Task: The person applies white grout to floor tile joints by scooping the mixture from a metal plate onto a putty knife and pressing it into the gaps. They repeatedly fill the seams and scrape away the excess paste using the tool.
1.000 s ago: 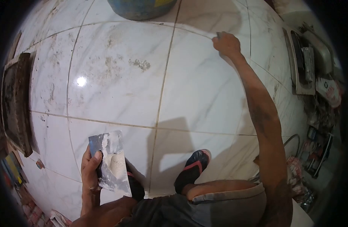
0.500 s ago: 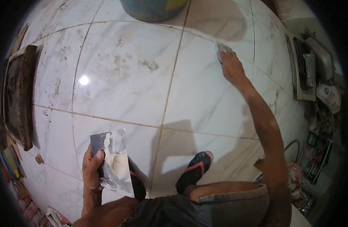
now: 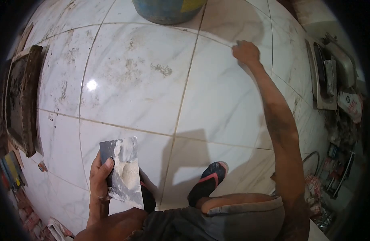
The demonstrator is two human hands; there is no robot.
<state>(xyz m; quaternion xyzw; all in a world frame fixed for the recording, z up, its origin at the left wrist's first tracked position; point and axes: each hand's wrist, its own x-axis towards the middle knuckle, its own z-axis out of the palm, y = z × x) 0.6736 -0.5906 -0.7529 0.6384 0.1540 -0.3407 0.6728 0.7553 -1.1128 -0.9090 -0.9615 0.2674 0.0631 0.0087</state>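
In my left hand (image 3: 98,176) is a flat rectangular plate (image 3: 108,149), grey and smeared, its near edge gripped under my thumb. A lump of creamy white paste (image 3: 130,175) lies on the plate. Far out at the upper right, my right hand (image 3: 246,52) is closed at the grout line between tiles. A small flat scraper is in its fingers; only a sliver shows now, the rest hidden by the hand. White marbled floor tiles (image 3: 217,94) with brownish joints spread beneath both hands.
A blue and yellow bucket (image 3: 169,15) stands at the top. To the left leans a dirty dark-framed tray (image 3: 21,100). A metal sink (image 3: 321,76) and clutter are at the right. My sandalled foot (image 3: 209,180) is on the tiles below.
My right hand has turned over at the wrist and shifted slightly up, so the scraper's face no longer shows. The left hand keeps its hold on the plate.
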